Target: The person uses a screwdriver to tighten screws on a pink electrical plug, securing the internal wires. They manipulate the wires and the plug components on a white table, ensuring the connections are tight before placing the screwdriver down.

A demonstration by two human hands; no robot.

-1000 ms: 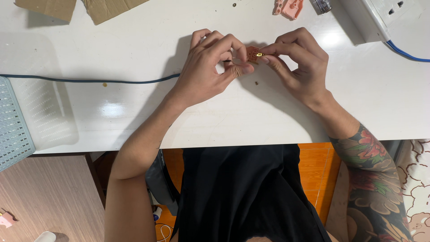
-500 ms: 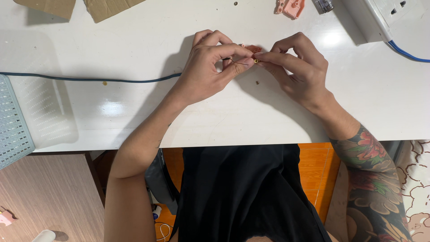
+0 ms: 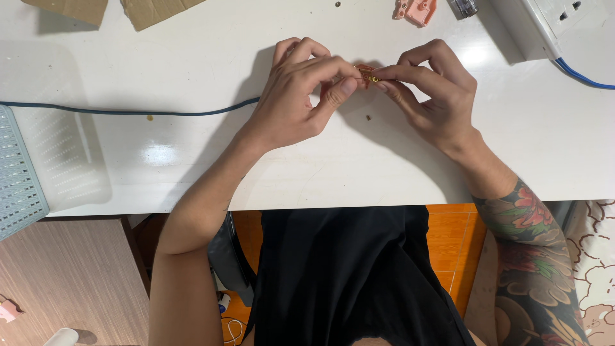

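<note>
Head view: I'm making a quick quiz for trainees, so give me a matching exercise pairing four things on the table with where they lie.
Things:
1. cardboard pieces
2. power strip
3. plastic basket
4. small brass part

Places:
A. far right corner
B. pinched between both hands' fingertips
C. far left edge
D. hanging over the near left edge

Pairs: 1-C, 2-A, 3-D, 4-B

Head view looks straight down — close — onto white table [image 3: 192, 166].
</note>
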